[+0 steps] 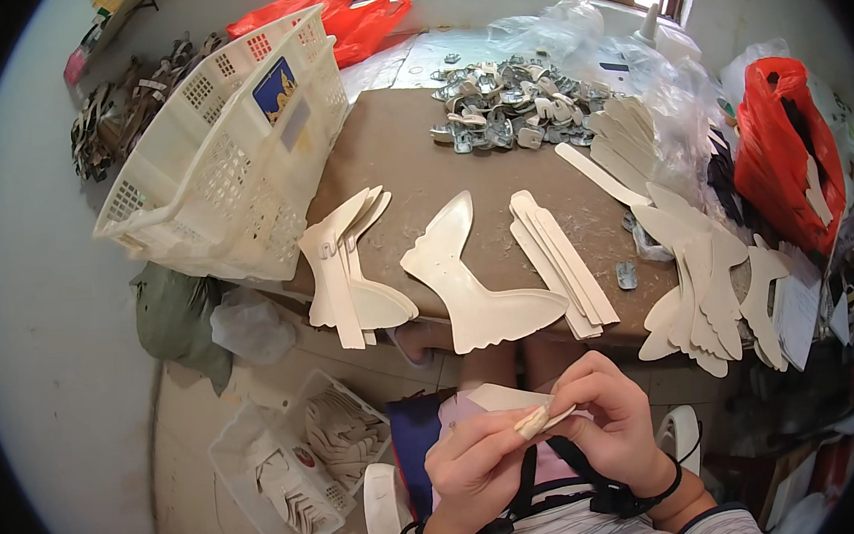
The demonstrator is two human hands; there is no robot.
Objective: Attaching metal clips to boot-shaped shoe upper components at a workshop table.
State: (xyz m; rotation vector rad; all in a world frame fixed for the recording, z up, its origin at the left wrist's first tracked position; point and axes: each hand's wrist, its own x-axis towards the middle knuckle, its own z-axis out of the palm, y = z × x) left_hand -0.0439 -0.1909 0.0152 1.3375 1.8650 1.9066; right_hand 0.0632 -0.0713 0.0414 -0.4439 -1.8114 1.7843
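Over my lap, both hands pinch a small folded part of a cream, leather-like piece [503,398]. My left hand [475,466] grips it from the left with thumb and fingertips, while my right hand [609,415] has its fingers closed around the other end. Most of the piece is covered by the fingers, so its full shape is hidden. On the table edge ahead lies a wide, curved cream cut-out [458,275]. Left of it sits a stack of similar cut-outs with straps and buckles [347,273]; right of it, a bundle of cream straps [562,261].
A pile of metal buckles [515,104] covers the table's far side. More curved pieces [694,276] overlap at the right edge, near a red plastic bag [789,153]. A white perforated crate [228,162] stands at left; a clear bin [285,499] with cream pieces is on the floor.
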